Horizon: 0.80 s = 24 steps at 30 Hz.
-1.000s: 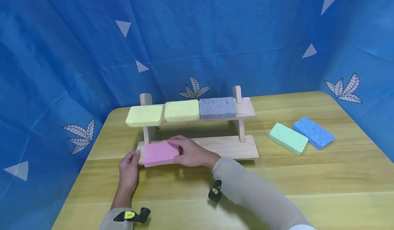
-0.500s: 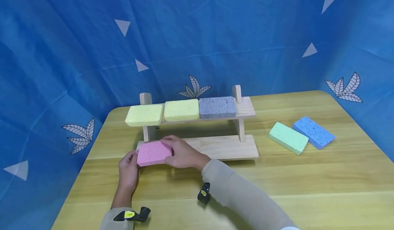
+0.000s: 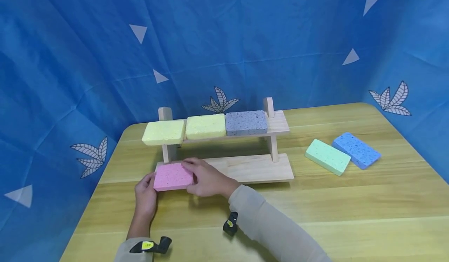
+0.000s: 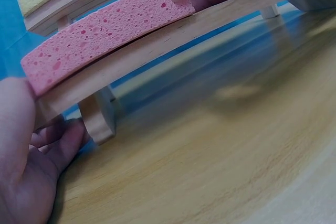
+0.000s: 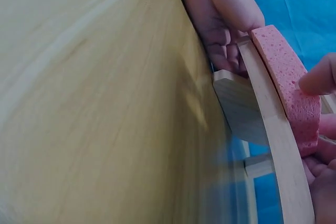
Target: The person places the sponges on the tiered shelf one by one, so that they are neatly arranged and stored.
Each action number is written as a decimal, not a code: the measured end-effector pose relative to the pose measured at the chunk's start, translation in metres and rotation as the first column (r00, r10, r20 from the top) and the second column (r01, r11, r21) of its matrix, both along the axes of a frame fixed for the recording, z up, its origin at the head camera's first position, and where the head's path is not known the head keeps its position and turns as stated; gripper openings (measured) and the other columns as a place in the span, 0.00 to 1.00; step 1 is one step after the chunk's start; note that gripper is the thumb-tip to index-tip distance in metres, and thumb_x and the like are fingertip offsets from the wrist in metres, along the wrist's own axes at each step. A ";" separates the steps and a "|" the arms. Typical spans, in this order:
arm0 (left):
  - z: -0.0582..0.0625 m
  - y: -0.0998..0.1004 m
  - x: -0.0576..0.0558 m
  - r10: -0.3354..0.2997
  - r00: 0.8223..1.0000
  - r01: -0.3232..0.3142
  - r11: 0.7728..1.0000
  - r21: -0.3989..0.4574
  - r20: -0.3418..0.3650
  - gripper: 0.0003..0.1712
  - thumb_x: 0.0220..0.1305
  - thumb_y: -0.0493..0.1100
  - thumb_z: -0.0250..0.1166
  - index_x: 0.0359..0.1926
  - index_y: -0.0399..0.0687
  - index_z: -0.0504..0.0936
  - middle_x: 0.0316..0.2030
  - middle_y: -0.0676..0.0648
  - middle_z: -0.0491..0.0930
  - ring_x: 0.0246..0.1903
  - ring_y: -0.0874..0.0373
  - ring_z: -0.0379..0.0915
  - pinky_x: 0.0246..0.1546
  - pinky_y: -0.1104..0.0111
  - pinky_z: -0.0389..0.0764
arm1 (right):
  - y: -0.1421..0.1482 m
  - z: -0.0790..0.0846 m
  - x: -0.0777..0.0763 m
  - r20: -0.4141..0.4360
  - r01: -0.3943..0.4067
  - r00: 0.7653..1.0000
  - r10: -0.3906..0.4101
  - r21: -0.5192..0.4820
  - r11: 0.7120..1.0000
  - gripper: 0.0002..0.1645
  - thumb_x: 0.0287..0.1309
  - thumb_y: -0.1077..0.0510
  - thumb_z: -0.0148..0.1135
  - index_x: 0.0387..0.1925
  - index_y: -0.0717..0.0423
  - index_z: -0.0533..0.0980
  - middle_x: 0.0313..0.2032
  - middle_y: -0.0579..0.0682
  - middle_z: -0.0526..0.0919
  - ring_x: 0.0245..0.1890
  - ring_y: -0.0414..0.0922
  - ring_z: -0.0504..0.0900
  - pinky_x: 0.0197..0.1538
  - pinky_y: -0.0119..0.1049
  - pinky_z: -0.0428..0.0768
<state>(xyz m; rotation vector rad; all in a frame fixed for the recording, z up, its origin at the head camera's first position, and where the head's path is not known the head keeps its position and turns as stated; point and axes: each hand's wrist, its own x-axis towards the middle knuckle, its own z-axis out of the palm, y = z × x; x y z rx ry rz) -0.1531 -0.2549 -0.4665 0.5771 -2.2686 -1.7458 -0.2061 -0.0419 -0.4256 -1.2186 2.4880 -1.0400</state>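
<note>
A pink sponge (image 3: pixel 173 176) lies at the left end of the lower board of a wooden two-tier rack (image 3: pixel 259 168). My right hand (image 3: pixel 207 179) pinches the sponge's right end between thumb and fingers. My left hand (image 3: pixel 145 195) grips the left end of that board; in the left wrist view its thumb is up by the sponge's corner and its fingers (image 4: pixel 65 140) curl beneath the wood. In the right wrist view, the sponge's underside sits on or very close to the board.
On the upper board stand two yellow sponges (image 3: pixel 163 132) (image 3: pixel 205 126) and a grey-purple sponge (image 3: pixel 246 123). A green sponge (image 3: pixel 327 156) and a blue sponge (image 3: pixel 356 150) lie on the table (image 3: pixel 333 215) at the right. A blue curtain (image 3: pixel 280 39) hangs behind.
My right hand has slid the pink sponge leftward along the lower board, up to the left hand, and its tilt has levelled. The left hand has stayed at the board's end.
</note>
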 end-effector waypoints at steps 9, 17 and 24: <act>-0.003 0.002 0.000 -0.006 0.999 0.006 1.000 -0.002 0.037 0.21 0.73 0.48 0.47 0.54 0.37 0.75 0.48 0.47 0.77 0.47 0.65 0.70 0.43 0.82 0.74 | 0.010 0.003 0.001 0.048 -0.037 0.998 0.037 0.000 0.999 0.48 0.49 0.57 0.60 0.71 0.58 0.53 0.71 0.55 0.53 0.70 0.48 0.54 0.70 0.41 0.59; -0.002 0.003 0.000 -0.004 0.999 0.005 1.000 -0.018 0.044 0.21 0.73 0.47 0.47 0.55 0.38 0.75 0.52 0.42 0.76 0.48 0.64 0.69 0.43 0.84 0.73 | 0.034 0.002 0.006 0.050 0.026 0.998 -0.025 -0.014 1.000 0.43 0.58 0.46 0.57 0.71 0.55 0.54 0.71 0.55 0.55 0.71 0.50 0.53 0.70 0.47 0.58; 0.001 0.000 0.001 -0.002 0.999 0.004 0.999 -0.035 0.033 0.22 0.73 0.47 0.47 0.55 0.36 0.75 0.50 0.41 0.76 0.46 0.66 0.70 0.42 0.84 0.74 | 0.072 0.002 0.017 0.079 0.117 0.990 -0.113 -0.042 0.992 0.41 0.61 0.44 0.57 0.69 0.58 0.58 0.69 0.54 0.60 0.69 0.51 0.58 0.70 0.47 0.59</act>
